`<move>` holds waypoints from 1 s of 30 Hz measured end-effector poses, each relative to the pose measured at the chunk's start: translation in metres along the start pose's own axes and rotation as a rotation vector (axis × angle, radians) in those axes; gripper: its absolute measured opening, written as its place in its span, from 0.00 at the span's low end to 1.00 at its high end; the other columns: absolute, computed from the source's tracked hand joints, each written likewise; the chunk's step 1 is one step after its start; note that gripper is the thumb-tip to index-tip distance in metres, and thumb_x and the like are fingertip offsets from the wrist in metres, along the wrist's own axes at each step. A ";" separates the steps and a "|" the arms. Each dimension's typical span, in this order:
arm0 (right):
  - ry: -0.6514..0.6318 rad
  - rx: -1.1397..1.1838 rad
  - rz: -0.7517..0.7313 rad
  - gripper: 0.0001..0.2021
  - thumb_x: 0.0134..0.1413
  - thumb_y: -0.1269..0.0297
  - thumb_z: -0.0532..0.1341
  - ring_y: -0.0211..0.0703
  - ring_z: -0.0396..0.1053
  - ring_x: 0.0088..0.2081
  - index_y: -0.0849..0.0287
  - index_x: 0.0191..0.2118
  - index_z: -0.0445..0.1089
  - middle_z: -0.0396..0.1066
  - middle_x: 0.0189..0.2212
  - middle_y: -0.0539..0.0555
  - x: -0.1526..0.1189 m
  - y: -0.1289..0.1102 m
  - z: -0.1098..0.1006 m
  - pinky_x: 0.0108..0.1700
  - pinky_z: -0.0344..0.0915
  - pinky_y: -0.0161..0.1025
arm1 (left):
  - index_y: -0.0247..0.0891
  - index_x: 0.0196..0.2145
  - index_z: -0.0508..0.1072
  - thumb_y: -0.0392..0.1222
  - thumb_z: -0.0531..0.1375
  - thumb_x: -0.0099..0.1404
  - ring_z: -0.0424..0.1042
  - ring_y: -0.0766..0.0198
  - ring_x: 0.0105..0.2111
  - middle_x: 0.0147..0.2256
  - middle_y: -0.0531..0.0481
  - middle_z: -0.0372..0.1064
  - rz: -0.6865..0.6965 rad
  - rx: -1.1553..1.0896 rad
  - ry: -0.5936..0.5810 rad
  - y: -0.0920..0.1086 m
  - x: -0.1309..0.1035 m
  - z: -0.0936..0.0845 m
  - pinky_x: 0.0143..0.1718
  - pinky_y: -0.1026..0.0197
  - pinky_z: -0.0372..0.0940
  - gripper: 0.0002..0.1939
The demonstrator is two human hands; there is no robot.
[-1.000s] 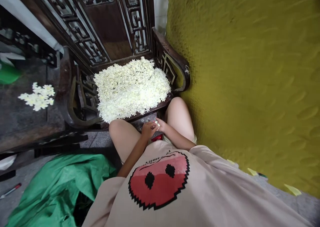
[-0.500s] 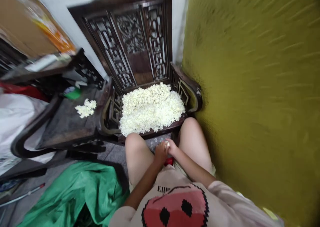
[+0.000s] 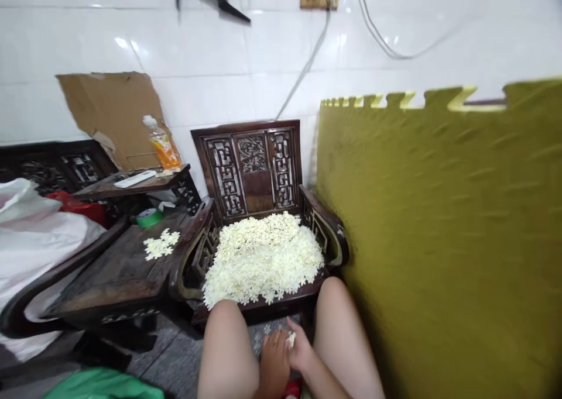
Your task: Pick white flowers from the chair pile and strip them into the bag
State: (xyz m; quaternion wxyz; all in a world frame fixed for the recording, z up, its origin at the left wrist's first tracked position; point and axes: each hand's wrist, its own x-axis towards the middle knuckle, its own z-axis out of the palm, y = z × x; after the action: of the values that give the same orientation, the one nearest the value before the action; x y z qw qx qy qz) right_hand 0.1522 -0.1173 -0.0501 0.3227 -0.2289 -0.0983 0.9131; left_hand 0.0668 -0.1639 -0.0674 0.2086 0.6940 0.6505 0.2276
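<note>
My left hand (image 3: 275, 355) and my right hand (image 3: 300, 347) are together low between my knees. A small white flower piece (image 3: 291, 339) shows between them, at the fingers of my right hand. My left hand's fingers are bent against the right hand; what they hold, if anything, is hidden. Beyond my knees, a thick layer of white flowers (image 3: 267, 261) covers the seat of a dark carved wooden chair (image 3: 257, 191). A smaller patch of white flowers (image 3: 161, 244) lies on the wooden surface at the left.
Green tape (image 3: 149, 217) and an orange-filled bottle (image 3: 164, 147) are at the left, near cardboard (image 3: 116, 115) and white bags (image 3: 41, 235). A tall olive foam mat (image 3: 439, 229) stands close on the right. Green cloth (image 3: 103, 384) lies at the lower left.
The view has tilted upward, so more of the wall shows and the chair and hands appear lower. My hands remain together between my knees.
</note>
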 end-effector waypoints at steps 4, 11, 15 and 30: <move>0.062 -0.039 0.051 0.18 0.51 0.55 0.55 0.42 0.68 0.18 0.56 0.16 0.54 0.60 0.14 0.48 0.005 0.013 -0.005 0.17 0.65 0.37 | 0.63 0.39 0.75 0.42 0.43 0.63 0.73 0.54 0.44 0.40 0.50 0.75 -0.012 -0.059 0.080 0.001 -0.003 0.005 0.50 0.44 0.63 0.22; 0.037 0.126 0.000 0.10 0.49 0.71 0.57 0.33 0.67 0.22 0.57 0.21 0.58 0.61 0.16 0.45 -0.014 0.012 -0.022 0.24 0.67 0.29 | 0.41 0.37 0.74 0.36 0.42 0.67 0.71 0.59 0.35 0.35 0.47 0.75 0.257 0.007 0.226 0.017 -0.007 -0.002 0.40 0.53 0.62 0.20; 0.026 0.211 0.052 0.09 0.48 0.76 0.57 0.31 0.66 0.23 0.59 0.23 0.59 0.63 0.18 0.45 -0.031 0.010 -0.027 0.28 0.66 0.27 | 0.39 0.35 0.72 0.36 0.43 0.68 0.69 0.61 0.33 0.32 0.48 0.73 0.340 0.012 0.322 0.025 -0.016 -0.012 0.39 0.56 0.60 0.18; 0.046 0.022 0.029 0.15 0.56 0.55 0.55 0.48 0.71 0.44 0.62 0.37 0.70 0.75 0.33 0.57 -0.036 0.026 -0.016 0.47 0.65 0.45 | 0.38 0.37 0.72 0.36 0.47 0.68 0.65 0.57 0.36 0.35 0.46 0.70 0.070 0.224 0.264 0.017 -0.009 -0.013 0.39 0.55 0.54 0.14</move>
State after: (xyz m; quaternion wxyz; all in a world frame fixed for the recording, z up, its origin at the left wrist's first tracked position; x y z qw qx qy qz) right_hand 0.1704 -0.1600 -0.0600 0.3142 -0.2476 -0.0775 0.9132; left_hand 0.0727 -0.1741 -0.0467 0.0348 0.6991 0.6690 0.2498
